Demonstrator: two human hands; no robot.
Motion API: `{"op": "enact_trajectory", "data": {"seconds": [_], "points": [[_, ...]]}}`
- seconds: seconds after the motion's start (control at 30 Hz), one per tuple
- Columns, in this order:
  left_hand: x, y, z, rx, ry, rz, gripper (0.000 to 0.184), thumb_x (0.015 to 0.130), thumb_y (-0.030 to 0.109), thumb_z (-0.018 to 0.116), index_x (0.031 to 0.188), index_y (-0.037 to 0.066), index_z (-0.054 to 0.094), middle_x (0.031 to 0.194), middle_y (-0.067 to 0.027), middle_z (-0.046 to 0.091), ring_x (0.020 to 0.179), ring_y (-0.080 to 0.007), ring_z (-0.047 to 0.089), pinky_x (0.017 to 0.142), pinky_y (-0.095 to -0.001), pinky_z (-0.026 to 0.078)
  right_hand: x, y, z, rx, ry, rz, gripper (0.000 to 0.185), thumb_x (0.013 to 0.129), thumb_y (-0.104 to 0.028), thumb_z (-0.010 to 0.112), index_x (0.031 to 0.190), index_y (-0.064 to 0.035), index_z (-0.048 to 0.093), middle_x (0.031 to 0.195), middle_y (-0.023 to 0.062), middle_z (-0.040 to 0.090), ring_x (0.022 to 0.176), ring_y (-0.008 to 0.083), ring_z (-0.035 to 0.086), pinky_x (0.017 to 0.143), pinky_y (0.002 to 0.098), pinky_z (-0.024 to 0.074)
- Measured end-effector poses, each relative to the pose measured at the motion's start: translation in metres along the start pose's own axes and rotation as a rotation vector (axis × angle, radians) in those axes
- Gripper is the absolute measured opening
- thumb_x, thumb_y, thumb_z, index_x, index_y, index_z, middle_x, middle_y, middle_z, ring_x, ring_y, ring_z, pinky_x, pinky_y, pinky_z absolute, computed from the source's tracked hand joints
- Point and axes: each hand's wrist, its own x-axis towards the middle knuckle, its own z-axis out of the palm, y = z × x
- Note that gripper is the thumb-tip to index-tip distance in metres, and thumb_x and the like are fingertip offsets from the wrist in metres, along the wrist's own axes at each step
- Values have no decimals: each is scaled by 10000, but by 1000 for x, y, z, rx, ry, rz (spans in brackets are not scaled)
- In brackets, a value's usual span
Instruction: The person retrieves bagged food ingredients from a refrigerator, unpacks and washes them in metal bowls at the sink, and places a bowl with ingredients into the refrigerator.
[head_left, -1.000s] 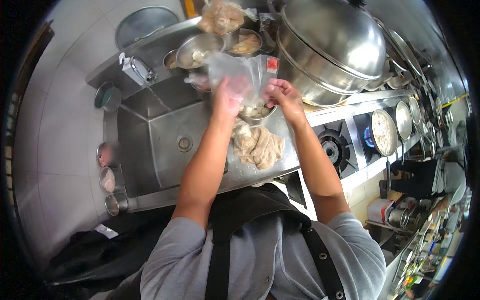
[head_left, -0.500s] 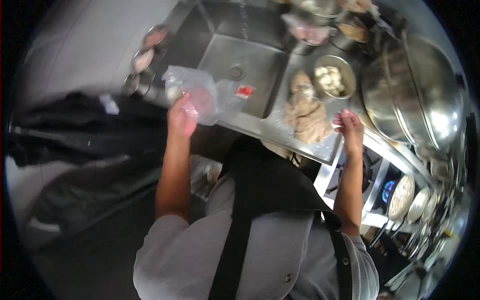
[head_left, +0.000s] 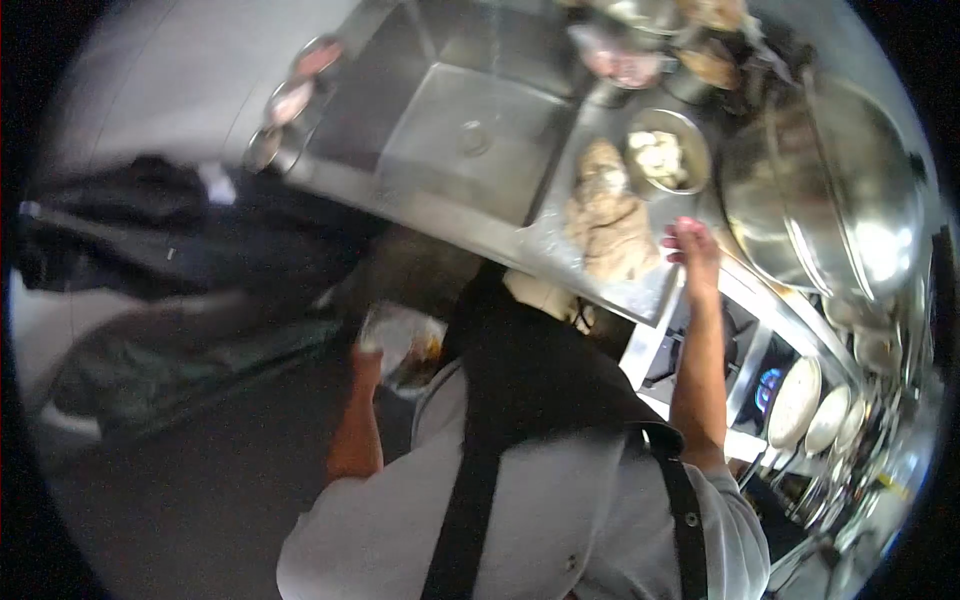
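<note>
My left hand point(head_left: 368, 364) is low beside the sink front, at the left edge of a clear plastic bag or liner point(head_left: 405, 345) with brownish bits in it. Its fingers are blurred and partly hidden, so I cannot tell what it holds. Over the counter's right edge, my right hand point(head_left: 692, 243) has its fingers loosely apart and holds nothing. A crumpled beige cloth point(head_left: 612, 232) lies just left of it. Above it stands a metal bowl point(head_left: 702, 158) of white pieces.
The steel sink point(head_left: 470, 170) has small metal containers point(head_left: 290, 102) at its left. More bowls and bagged food point(head_left: 620, 62) stand behind the cloth. A big domed steamer point(head_left: 830, 190) is at right, near a lit burner point(head_left: 768, 388) and a pan point(head_left: 795, 403). Dark fabric point(head_left: 200, 230) lies left.
My left hand has moved from the counter, down past the sink's front edge; the plastic bag with the red label is no longer distinguishable. My right hand moved right and its fingers came off the bag.
</note>
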Motion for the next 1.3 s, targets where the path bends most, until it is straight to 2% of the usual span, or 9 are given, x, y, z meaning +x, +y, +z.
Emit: {"op": "enact_trajectory", "data": {"seconds": [0.07, 0.17, 0.23, 0.37, 0.53, 0.7, 0.97, 1.07, 1.3], "points": [[-70, 104, -13, 539, -137, -26, 786, 776, 88, 726, 1433, 34, 298, 1372, -175, 448, 1199, -309, 497, 965, -388, 428, 6, 4, 1, 52, 10, 77, 397, 893, -395, 612, 1074, -42, 589, 922, 88, 673, 740, 144, 640, 588, 258, 506], [29, -5, 14, 96, -277, -367, 709, 830, 72, 664, 1432, 27, 293, 1388, -161, 435, 1202, -275, 495, 988, -394, 414, 21, -15, 9, 77, 124, 264, 555, 866, -500, 601, 1031, 29, 567, 860, 128, 663, 642, 172, 648, 471, 285, 495], [72, 3, 16, -414, 302, 274, 512, 872, 77, 617, 1342, 13, 423, 1262, -145, 545, 1070, -231, 564, 918, -364, 449, 38, -28, 15, 127, 175, 334, 601, 852, -526, 605, 1026, 48, 559, 841, 140, 657, 624, 190, 653, 450, 302, 495], [21, 281, -35, -289, 303, 756, 160, 892, 121, 628, 972, -17, 626, 968, -88, 659, 892, -167, 596, 826, -309, 468, 84, -3, 24, 170, 267, 340, 458, 838, -356, 621, 940, 89, 577, 783, 187, 644, 579, 239, 654, 421, 325, 511], [18, 462, -12, -413, -18, 831, 160, 895, 110, 642, 1011, -1, 635, 1003, -62, 655, 921, -123, 603, 838, -251, 469, 94, 17, 30, 178, 465, 113, 265, 820, -149, 593, 892, 105, 607, 742, 166, 643, 548, 252, 637, 434, 326, 554], [15, 559, 47, -462, -443, 825, 315, 888, 156, 649, 1165, 25, 577, 1178, -106, 597, 1095, -188, 564, 932, -338, 475, 49, -63, 27, 25, 517, -47, 198, 807, -78, 569, 886, 95, 627, 717, 139, 653, 543, 179, 623, 442, 286, 534], [32, 631, 73, -628, -1250, 527, 1206, 637, 692, 716, 1484, 110, 84, 1454, -196, 272, 1239, -310, 452, 816, -434, 528, 65, -124, 109, -185, 246, -86, 138, 804, -68, 592, 846, 50, 652, 649, 67, 629, 528, 104, 573, 479, 263, 454], [76, 627, 76, -695, -1092, 377, 857, 786, 464, 657, 1419, 104, 204, 1339, -175, 417, 1166, -313, 525, 707, -483, 588, 116, -142, 179, -152, 55, 180, 204, 815, -154, 607, 833, 48, 632, 698, 144, 642, 612, 195, 631, 589, 355, 494], [217, 653, 94, -769, -814, 285, 811, 763, 200, 592, 1448, 127, 165, 1323, -182, 425, 1077, -328, 565, 677, -437, 584, 231, -144, 312, -756, 85, -643, 544, 798, -300, 653, 1233, -24, 479, 1300, 237, 460, 1124, 382, 508, 910, 463, 447]]}}
